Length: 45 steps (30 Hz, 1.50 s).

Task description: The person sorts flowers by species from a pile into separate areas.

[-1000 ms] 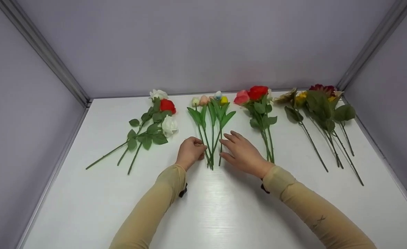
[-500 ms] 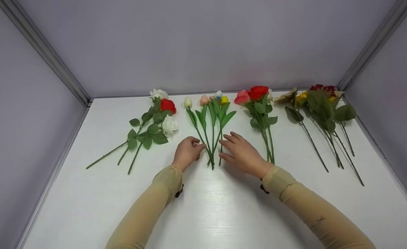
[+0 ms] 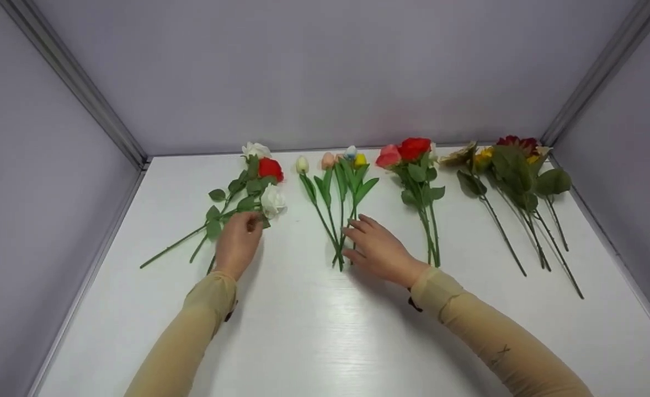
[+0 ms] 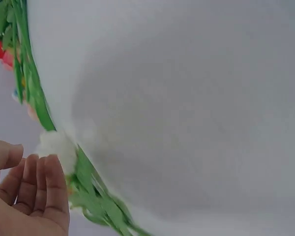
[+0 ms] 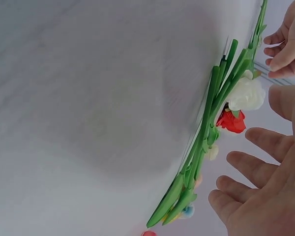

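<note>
On the white desk (image 3: 325, 331), four bunches of artificial flowers are laid out in a row below the grey back wall (image 3: 325, 71). The left hand (image 3: 238, 242) is placed at the leftmost bunch of white and red artificial roses with dark green leaves (image 3: 250, 190); its fingers (image 3: 254, 219) are seen loosely curved at the leaves just below the lower white bloom, but whether a stem is actually pinched cannot be told. The right hand (image 3: 377, 251) is rested on the desk with its fingers (image 3: 358, 225) straight and slightly spread, touching the lower stems of the bunch of small pastel artificial tulips with bright green leaves (image 3: 339, 187). Further right lie a bunch of red and pink artificial roses (image 3: 413, 165) and a bunch of dark red, yellow and tan artificial flowers with large leaves (image 3: 510, 165), well apart from both hands.
</note>
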Each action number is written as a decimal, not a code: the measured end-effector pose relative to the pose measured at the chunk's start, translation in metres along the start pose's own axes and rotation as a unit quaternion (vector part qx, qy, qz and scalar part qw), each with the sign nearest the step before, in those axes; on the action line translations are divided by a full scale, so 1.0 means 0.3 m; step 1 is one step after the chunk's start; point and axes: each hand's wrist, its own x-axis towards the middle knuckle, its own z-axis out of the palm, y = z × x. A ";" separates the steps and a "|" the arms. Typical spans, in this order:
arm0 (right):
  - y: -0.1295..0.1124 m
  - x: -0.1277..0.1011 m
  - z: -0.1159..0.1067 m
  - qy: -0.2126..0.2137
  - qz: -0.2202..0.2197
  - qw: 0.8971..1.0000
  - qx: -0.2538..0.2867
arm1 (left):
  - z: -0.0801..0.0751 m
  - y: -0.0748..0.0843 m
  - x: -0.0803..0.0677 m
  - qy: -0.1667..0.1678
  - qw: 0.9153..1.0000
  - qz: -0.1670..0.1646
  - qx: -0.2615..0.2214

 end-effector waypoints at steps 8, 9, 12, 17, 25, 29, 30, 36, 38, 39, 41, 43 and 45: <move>-0.092 0.048 0.035 -0.010 -0.036 0.999 -0.022 | -0.209 -0.251 -0.019 0.076 0.985 0.011 0.157; -0.112 0.055 0.040 -0.012 -0.044 0.999 -0.024 | -0.227 -0.277 -0.026 0.081 0.982 0.014 0.170; -0.175 0.079 0.061 -0.019 -0.072 0.997 -0.038 | -0.269 -0.349 -0.047 0.092 0.975 0.024 0.201; -0.289 0.120 0.094 -0.028 -0.126 0.989 -0.069 | -0.314 -0.420 -0.080 0.081 0.969 0.015 0.234; -0.410 0.152 0.124 -0.022 -0.177 0.981 -0.078 | -0.335 -0.438 -0.106 0.066 0.968 0.007 0.244; -0.415 0.151 0.132 -0.023 -0.180 0.980 -0.078 | -0.335 -0.437 -0.114 0.064 0.967 0.011 0.248; -0.411 0.150 0.133 -0.026 -0.178 0.981 -0.075 | -0.336 -0.437 -0.116 0.063 0.966 0.012 0.250; -0.367 0.144 0.128 -0.032 -0.165 0.983 -0.067 | -0.360 -0.444 -0.123 0.062 0.968 0.021 0.244; -0.348 0.141 0.126 -0.032 -0.160 0.985 -0.063 | -0.373 -0.449 -0.125 0.070 0.968 0.027 0.241; -0.338 0.138 0.123 -0.033 -0.157 0.985 -0.060 | -0.381 -0.451 -0.126 0.077 0.967 0.030 0.240; -0.319 0.132 0.119 -0.033 -0.149 0.987 -0.056 | -0.397 -0.457 -0.129 0.093 0.966 0.035 0.239; -0.300 0.127 0.114 -0.033 -0.140 0.988 -0.052 | -0.414 -0.463 -0.132 0.109 0.965 0.042 0.236; -0.281 0.122 0.107 -0.035 -0.130 0.990 -0.044 | -0.431 -0.466 -0.134 0.123 0.963 0.046 0.235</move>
